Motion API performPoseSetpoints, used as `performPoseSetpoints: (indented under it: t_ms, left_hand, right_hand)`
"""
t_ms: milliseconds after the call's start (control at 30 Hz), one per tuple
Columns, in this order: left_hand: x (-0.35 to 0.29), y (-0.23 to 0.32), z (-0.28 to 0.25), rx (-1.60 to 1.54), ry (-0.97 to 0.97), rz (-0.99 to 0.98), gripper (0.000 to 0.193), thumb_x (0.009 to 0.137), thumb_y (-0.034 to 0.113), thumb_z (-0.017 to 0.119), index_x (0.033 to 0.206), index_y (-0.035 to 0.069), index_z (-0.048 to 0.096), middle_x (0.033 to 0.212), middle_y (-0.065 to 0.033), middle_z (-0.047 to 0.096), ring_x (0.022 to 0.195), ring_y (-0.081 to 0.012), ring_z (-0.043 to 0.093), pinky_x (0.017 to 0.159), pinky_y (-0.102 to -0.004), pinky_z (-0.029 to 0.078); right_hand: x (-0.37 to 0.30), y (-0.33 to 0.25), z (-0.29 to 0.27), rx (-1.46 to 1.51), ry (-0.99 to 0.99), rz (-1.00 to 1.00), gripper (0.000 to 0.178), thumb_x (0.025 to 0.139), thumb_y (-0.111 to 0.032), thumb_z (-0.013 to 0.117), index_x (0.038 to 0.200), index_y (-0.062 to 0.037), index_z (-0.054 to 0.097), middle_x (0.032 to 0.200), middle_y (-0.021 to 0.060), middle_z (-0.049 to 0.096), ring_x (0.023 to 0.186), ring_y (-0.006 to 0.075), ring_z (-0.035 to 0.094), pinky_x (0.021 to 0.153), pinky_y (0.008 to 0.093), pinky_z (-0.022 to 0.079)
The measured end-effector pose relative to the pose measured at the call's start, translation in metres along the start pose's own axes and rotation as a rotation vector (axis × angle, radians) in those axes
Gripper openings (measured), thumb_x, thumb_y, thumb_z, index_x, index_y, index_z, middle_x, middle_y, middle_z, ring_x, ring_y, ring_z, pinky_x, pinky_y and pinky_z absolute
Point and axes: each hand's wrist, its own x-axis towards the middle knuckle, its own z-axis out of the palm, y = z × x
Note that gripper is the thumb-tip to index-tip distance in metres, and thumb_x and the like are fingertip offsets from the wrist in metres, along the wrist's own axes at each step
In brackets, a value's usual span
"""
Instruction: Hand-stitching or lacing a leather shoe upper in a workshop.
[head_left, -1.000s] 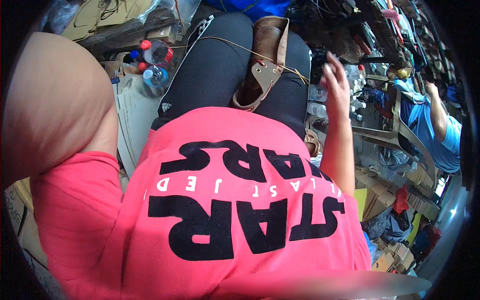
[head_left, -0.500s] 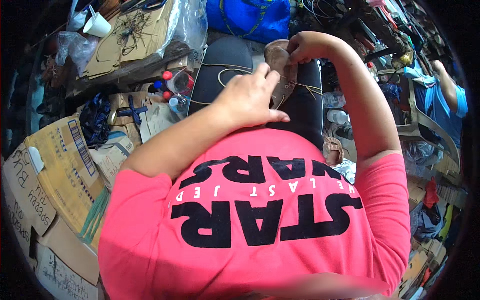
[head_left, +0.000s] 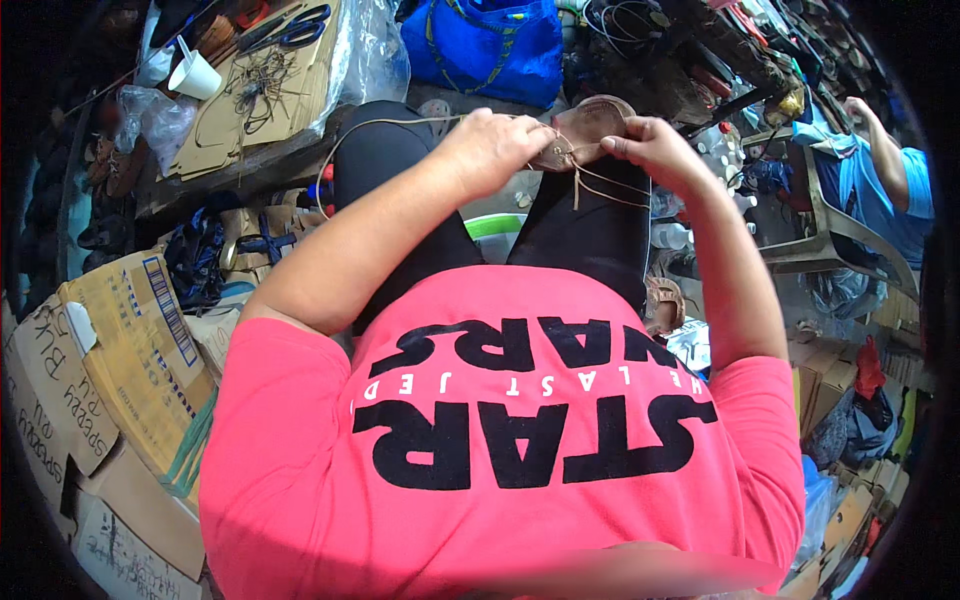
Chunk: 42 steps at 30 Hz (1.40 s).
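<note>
A brown leather shoe (head_left: 598, 118) is held tilted over my right thigh. My right hand (head_left: 660, 150) grips its right rim, thumb on the near side. At the shoe's left end, my left hand (head_left: 495, 150) is closed in a pinch, its fingertips against the leather. A thin tan lace (head_left: 375, 122) runs out from my left hand and curves down round my left knee. More lace crosses the shoe's front, with one end hanging and another strand reaching right over my thigh. Exactly what lies between my left fingertips is partly hidden.
A blue bag (head_left: 490, 50) stands ahead. Far left, a board-topped bench (head_left: 225, 125) carries scissors (head_left: 300, 28), a white cup (head_left: 195, 76) and tangled laces. Cardboard boxes (head_left: 130, 330) lie on the left. At right, a person in blue (head_left: 880, 190) sits by a plastic chair (head_left: 850, 245).
The shoe has turned and been lifted off my thigh, toward the right. My left hand has closed in at its left end. My right hand has shifted along its rim. My knees have spread apart.
</note>
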Motion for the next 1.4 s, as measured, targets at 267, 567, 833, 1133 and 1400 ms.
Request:
performPoseSetpoints:
  t_ms: [267,567,833,1133,1400]
  left_hand:
    - [-0.009,0.002,-0.015,-0.182,-0.105,0.061,0.010,0.076,0.006,0.054,0.085,0.009,0.055,0.083,-0.0099,0.062,0.080,-0.0293,0.064,0.069,-0.0396,0.051]
    - [-0.036,0.051,-0.024,-0.181,-0.053,-0.139,0.031,0.065,0.016,0.072,0.087,0.006,0.054,0.082,-0.0100,0.058,0.078,-0.0290,0.061,0.068,-0.0385,0.047]
    - [-0.026,0.040,-0.018,0.054,-0.124,0.073,0.037,0.064,0.034,0.076,0.083,0.009,0.055,0.082,-0.0034,0.056,0.076,-0.0206,0.059,0.069,-0.0341,0.044]
    - [-0.003,0.045,0.015,-0.246,0.029,-0.216,0.037,0.075,0.037,0.069,0.070,0.003,0.055,0.073,-0.0165,0.061,0.069,-0.0337,0.062,0.067,-0.0423,0.051]
    - [-0.020,0.047,-0.012,-0.108,-0.051,-0.210,0.037,0.071,0.038,0.072,0.077,0.005,0.057,0.076,-0.0136,0.059,0.068,-0.0296,0.062,0.064,-0.0390,0.050]
  right_hand:
    - [-0.002,0.026,0.026,0.063,0.097,-0.321,0.019,0.088,-0.016,0.064,0.095,0.0013,0.065,0.094,0.0031,0.061,0.088,0.0132,0.055,0.082,0.0290,0.044]
    - [0.030,0.023,0.036,0.146,0.053,-0.210,0.024,0.081,-0.025,0.073,0.087,-0.0024,0.069,0.082,-0.0020,0.056,0.077,0.0076,0.050,0.069,0.0257,0.043]
    - [0.007,0.022,0.040,0.033,0.130,-0.211,0.028,0.081,-0.029,0.073,0.091,-0.0039,0.066,0.080,0.0011,0.051,0.074,0.0115,0.048,0.067,0.0270,0.042]
    - [0.057,0.016,0.008,-0.218,0.056,-0.074,0.024,0.089,-0.020,0.063,0.097,0.0024,0.065,0.082,-0.0005,0.064,0.077,0.0056,0.053,0.071,0.0254,0.046]
    - [0.029,-0.018,0.034,-0.556,0.160,-0.235,0.028,0.075,-0.023,0.075,0.087,-0.0011,0.062,0.070,0.0127,0.062,0.065,0.0133,0.056,0.062,0.0313,0.046]
